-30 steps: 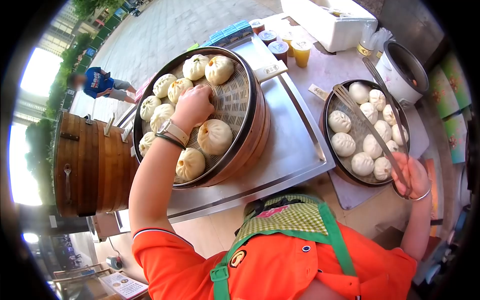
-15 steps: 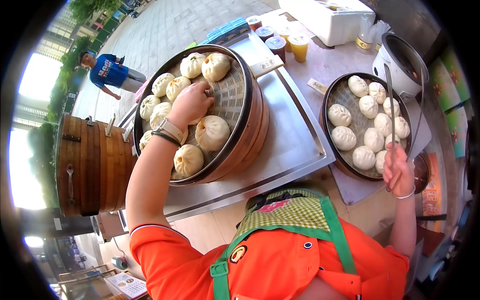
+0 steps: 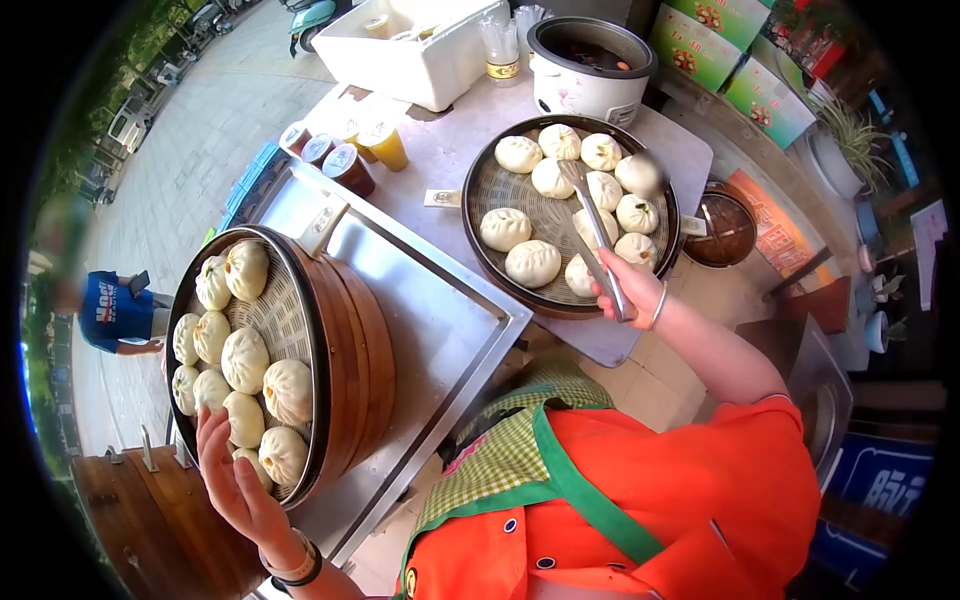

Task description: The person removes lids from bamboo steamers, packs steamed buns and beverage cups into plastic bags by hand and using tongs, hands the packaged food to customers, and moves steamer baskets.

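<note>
My left hand is empty, its fingers stretched out and apart, at the near left rim of a tall bamboo steamer. Several pleated steamed buns sit on this steamer's woven base, mostly along its left and near side. My right hand grips a pair of metal tongs. The tongs reach over a second, shallower steamer, their tips close above the buns there. Whether the tips touch a bun I cannot tell.
A steel tray table carries the tall steamer. Lidded drink cups, a white foam box and a cooker with dark liquid stand behind. More stacked steamers are at lower left. A person in a blue shirt stands beyond.
My left hand has let go among the buns and drawn back to the near rim. The tongs have swung over the second steamer's buns. My view has turned right.
</note>
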`<state>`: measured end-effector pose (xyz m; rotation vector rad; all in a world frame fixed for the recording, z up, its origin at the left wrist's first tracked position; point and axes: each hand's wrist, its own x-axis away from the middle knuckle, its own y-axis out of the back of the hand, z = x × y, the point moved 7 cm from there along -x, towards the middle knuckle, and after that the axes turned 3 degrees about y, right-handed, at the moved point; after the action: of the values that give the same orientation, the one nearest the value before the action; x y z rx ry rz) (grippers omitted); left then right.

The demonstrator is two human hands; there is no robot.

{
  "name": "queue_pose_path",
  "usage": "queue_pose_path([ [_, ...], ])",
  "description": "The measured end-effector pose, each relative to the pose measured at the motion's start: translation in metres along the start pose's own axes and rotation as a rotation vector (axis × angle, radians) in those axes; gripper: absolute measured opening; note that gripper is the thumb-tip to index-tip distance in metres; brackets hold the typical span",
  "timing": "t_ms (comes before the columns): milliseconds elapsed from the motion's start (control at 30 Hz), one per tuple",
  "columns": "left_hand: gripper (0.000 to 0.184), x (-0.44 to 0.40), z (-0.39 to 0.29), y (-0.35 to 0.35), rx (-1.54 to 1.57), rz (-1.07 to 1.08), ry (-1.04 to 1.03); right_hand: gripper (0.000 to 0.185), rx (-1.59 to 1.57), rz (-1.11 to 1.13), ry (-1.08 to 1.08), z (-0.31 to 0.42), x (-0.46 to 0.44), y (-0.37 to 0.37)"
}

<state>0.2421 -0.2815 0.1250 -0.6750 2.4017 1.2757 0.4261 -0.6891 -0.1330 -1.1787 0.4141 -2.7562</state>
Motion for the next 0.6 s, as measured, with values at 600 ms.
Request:
queue_pose_path([
  [600,0.032,0.047,-0.006,-0.007,0.024,-0.030,0.036,0.034,-0.048,-0.146,0.089,-0.012,-0.042,0.002],
])
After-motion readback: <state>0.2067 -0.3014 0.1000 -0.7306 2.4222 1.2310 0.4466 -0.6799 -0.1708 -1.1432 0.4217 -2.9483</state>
